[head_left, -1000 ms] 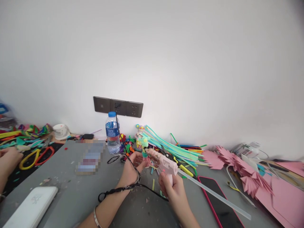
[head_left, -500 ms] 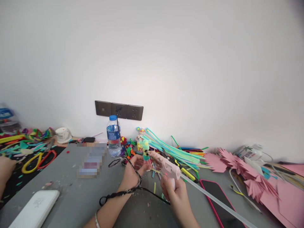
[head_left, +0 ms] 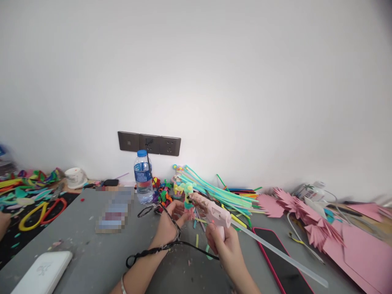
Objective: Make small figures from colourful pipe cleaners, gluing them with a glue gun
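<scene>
My left hand (head_left: 169,225) has its fingers closed around the lower part of a small pipe-cleaner figure (head_left: 188,190), mint green and yellow on top with pink at its base. Wrapped around the handle of a pale pink hot glue gun (head_left: 217,214) is my right hand (head_left: 227,246). The gun's browned nozzle end points left, right up at the figure; whether it touches cannot be made out. A long clear glue stick (head_left: 281,253) sticks out of the gun's back. The black power cord (head_left: 196,245) runs across my left wrist and up toward the wall socket.
Behind my hands stand a water bottle (head_left: 143,179) and a bundle of pastel pipe cleaners (head_left: 217,192). A red-edged phone (head_left: 280,257) and folded pink paper (head_left: 318,220) lie right. Scissors (head_left: 53,212), a white power bank (head_left: 43,271) and another person's hand (head_left: 3,223) are left.
The view has turned slightly right, so most things sit a little further left. Both hands keep their holds, and the glue gun's tip stays close against the figure.
</scene>
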`<state>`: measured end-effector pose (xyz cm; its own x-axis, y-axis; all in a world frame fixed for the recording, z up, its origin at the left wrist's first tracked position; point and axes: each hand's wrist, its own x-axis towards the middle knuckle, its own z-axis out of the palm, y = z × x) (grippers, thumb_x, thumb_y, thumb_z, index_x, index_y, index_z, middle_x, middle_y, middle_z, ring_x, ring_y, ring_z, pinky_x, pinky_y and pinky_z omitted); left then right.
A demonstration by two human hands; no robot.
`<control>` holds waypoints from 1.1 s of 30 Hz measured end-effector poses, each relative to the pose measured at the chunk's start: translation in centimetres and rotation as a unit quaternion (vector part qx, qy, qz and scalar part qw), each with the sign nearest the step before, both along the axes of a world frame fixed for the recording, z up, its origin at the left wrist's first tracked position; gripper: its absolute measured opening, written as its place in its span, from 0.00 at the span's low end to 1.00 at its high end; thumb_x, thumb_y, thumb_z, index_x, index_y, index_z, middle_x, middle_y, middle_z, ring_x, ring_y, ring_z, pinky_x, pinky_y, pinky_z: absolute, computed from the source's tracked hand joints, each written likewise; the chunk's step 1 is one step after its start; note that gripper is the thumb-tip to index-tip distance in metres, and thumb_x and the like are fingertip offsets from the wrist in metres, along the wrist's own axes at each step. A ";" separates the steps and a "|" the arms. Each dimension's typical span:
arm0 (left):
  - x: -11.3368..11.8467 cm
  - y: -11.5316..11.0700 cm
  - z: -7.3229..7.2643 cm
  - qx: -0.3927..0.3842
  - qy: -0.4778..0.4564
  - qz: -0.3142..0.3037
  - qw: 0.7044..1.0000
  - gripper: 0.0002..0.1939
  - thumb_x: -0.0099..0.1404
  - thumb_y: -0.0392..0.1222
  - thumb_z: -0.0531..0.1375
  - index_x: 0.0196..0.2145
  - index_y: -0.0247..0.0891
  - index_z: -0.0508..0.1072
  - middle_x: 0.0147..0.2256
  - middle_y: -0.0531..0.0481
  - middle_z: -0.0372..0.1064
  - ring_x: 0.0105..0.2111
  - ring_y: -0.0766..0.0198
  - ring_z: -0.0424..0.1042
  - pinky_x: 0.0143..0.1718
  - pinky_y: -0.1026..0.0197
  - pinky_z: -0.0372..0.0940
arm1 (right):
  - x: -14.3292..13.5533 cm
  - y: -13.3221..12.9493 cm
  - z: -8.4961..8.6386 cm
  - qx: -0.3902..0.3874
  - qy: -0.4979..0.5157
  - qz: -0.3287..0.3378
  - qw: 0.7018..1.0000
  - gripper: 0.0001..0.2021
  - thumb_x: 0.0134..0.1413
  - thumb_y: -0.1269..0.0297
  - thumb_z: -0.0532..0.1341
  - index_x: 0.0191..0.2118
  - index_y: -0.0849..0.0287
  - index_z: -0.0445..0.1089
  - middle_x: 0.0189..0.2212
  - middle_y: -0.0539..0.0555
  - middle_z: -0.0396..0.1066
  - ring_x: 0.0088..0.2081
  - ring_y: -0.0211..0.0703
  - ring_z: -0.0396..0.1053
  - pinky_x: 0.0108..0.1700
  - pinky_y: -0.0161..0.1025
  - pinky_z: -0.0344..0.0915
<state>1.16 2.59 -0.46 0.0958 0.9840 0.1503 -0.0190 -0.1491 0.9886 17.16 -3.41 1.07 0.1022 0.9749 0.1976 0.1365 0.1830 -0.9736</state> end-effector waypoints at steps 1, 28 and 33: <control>0.0 0.1 -0.1 0.001 0.000 0.002 1.000 0.17 0.52 0.52 0.67 0.32 0.37 0.72 0.26 0.52 0.69 0.23 0.66 0.66 0.23 0.67 0.59 | 0.0 0.0 0.6 0.005 0.014 0.012 1.000 0.27 0.53 0.39 0.56 0.17 0.56 0.54 0.12 0.44 0.47 0.15 0.31 0.45 0.17 0.32 0.42; 0.2 -0.2 1.2 -0.054 -0.057 -0.037 0.996 0.15 0.43 0.47 0.71 0.28 0.38 0.75 0.28 0.46 0.78 0.33 0.52 0.75 0.35 0.56 0.67 | -2.1 0.4 15.1 0.021 0.140 0.165 0.976 0.21 0.58 0.45 0.54 0.44 0.59 0.65 0.16 0.41 0.54 0.12 0.29 0.47 0.17 0.32 0.40; 0.8 -0.1 1.0 -0.064 -0.064 -0.035 0.995 0.19 0.40 0.50 0.71 0.27 0.36 0.74 0.25 0.47 0.76 0.29 0.55 0.75 0.33 0.58 0.68 | -2.8 -0.9 14.1 0.001 0.139 0.143 0.980 0.22 0.59 0.46 0.53 0.45 0.61 0.66 0.15 0.41 0.53 0.11 0.29 0.46 0.16 0.32 0.38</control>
